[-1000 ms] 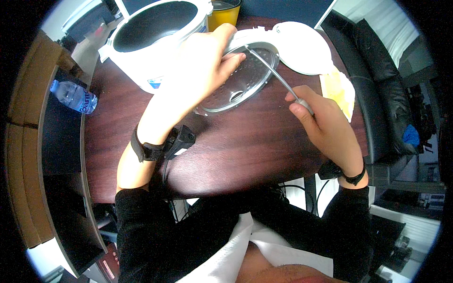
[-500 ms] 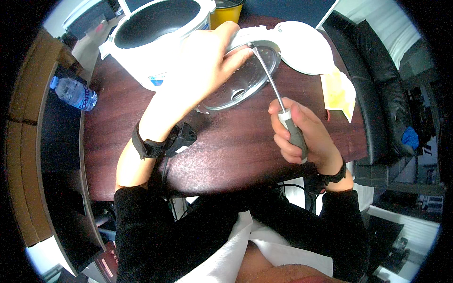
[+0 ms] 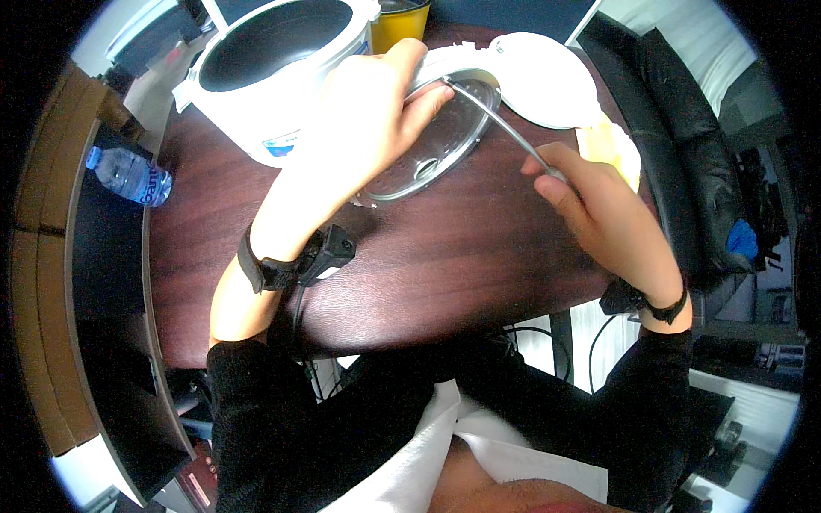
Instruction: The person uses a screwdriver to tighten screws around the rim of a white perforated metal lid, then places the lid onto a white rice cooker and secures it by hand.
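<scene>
My left hand (image 3: 368, 111) grips the upper rim of a round lid, which is tilted up from the table with its shiny metal inner plate (image 3: 457, 132) showing. My right hand (image 3: 611, 214) is closed around a screwdriver (image 3: 496, 117), its handle mostly hidden by the fingers. The slanting metal shaft reaches up to the lid's rim, where the tip lies close by my left thumb. Just left of the lid stands a white rice cooker body (image 3: 248, 120) with a dark inner pot. A white round cover (image 3: 552, 81) lies beyond the lid to the right.
A yellow-and-white crumpled piece (image 3: 617, 150) lies near the right edge of the dark wooden table (image 3: 445, 265). Behind the cooker stands a yellow container (image 3: 402, 27). A water bottle (image 3: 130, 175) is at the left, a black sofa (image 3: 671, 128) at the right.
My right hand has swung right and slightly up, so the screwdriver leans lower, its tip still at the rim. My left hand and the lid have barely moved.
</scene>
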